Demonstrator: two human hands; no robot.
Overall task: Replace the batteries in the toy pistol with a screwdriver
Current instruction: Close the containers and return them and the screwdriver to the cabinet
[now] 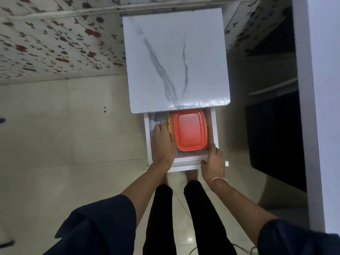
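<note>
Drawer (pixel 214 126) holds orange lidded box (pixel 189 132), left hand (pixel 162 140) reaching beside, contents seemingly hidden.

From where I stand, nothing can be read: the orange box (pixel 189 132) in the open drawer (pixel 214 126) has a plain lid, and the marbled table (pixel 176 59) carries only grey veins, no lettering.

Looking like a home rm: floral wallpaper (pixel 55 39) covering the wall, tiled floor (pixel 46 135) shining, small marble-top table (pixel 174 57) w/ drawer (pixel 214 126) standing open.
</note>
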